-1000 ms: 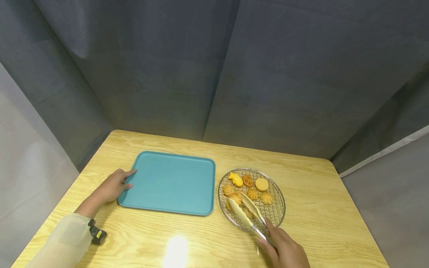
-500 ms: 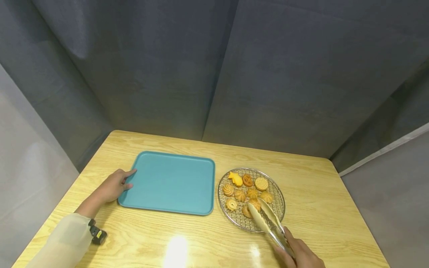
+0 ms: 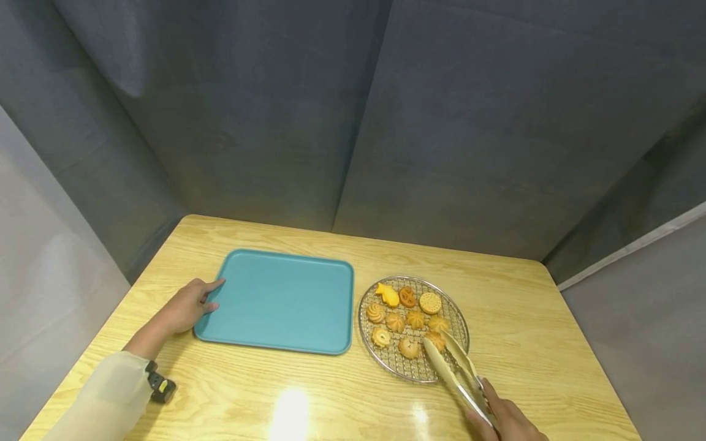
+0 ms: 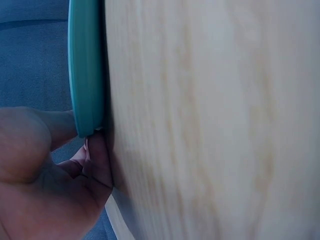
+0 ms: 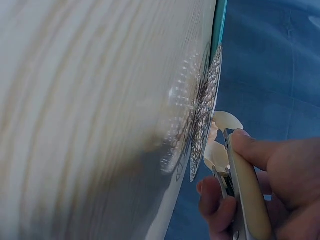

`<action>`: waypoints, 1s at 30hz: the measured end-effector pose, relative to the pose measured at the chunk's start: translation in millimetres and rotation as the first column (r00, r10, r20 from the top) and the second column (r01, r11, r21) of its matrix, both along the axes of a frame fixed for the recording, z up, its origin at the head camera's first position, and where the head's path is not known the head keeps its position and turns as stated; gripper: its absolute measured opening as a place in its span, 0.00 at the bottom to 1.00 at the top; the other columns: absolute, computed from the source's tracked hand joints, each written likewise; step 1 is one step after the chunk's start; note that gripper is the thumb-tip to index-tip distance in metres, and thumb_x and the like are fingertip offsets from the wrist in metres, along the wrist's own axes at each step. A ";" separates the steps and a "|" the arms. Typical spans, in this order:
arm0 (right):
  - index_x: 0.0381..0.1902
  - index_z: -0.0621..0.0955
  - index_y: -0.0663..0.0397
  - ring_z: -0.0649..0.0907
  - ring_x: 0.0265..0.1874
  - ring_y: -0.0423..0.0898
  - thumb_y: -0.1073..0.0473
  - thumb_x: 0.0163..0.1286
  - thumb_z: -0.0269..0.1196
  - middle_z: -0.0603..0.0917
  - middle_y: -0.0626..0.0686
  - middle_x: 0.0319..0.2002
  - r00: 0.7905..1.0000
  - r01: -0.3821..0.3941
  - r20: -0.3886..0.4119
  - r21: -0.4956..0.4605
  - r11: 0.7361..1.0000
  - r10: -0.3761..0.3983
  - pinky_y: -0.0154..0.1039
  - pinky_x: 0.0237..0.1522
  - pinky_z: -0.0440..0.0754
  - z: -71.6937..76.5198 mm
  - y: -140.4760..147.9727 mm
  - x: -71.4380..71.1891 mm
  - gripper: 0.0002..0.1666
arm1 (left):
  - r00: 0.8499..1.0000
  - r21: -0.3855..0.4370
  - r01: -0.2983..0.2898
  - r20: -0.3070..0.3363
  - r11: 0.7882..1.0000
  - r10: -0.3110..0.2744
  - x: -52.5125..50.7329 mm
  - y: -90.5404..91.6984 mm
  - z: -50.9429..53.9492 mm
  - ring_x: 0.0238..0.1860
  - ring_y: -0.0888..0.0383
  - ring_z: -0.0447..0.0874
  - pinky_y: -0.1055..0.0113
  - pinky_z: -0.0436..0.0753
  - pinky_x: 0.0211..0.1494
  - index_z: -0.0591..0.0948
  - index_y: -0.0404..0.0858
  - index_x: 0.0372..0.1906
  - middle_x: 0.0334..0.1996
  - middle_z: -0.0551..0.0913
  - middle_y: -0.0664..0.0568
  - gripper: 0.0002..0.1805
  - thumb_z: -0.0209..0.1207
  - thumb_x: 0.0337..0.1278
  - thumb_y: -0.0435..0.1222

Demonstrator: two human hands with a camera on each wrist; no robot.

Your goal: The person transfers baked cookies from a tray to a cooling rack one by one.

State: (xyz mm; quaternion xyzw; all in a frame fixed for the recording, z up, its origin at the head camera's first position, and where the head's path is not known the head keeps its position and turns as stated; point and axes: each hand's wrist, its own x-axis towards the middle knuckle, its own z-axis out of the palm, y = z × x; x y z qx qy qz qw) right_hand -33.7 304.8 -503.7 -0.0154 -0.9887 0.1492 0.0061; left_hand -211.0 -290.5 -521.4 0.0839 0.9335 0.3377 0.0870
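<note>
On the left of the table lies a flat blue-green tray (image 3: 284, 303). My left hand (image 3: 184, 306) pinches its left edge, with the thumb over the rim and fingers curled beneath, as the left wrist view shows. In my right hand (image 3: 510, 422) is a pair of metal tongs (image 3: 441, 367). Between the tong tips sits a ridged round cookie (image 3: 436, 340), at the right front of a round wire rack (image 3: 361, 318). Whether that cookie touches the rack is hard to tell. Several other cookies lie in rows there, including a fish-shaped cookie (image 3: 388, 294) and a pretzel-shaped cookie (image 3: 407, 297).
The rack stands just right of the tray on a light wooden table (image 3: 529, 331). Grey curtains (image 3: 353, 122) hang behind the table and along its sides. The left sleeve (image 3: 99, 398) and a dark wrist device (image 3: 161, 386) are near the table's front left.
The right hand and tongs have shifted right and toward me across the rack. The cookie between the tips has moved right with them. The left hand and tray have stayed put.
</note>
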 end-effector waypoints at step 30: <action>0.77 0.61 0.69 0.87 0.41 0.66 0.29 0.76 0.55 0.77 0.77 0.59 0.983 0.048 0.176 -0.026 0.999 -0.043 0.59 0.35 0.86 9.1 4.6 -4.3 0.54 | 1.000 -0.001 0.003 -0.009 1.000 -0.003 -1.6 -0.4 -0.8 0.35 0.53 0.65 0.64 0.68 0.35 0.63 0.25 0.76 0.36 0.66 0.46 0.33 0.59 0.71 0.29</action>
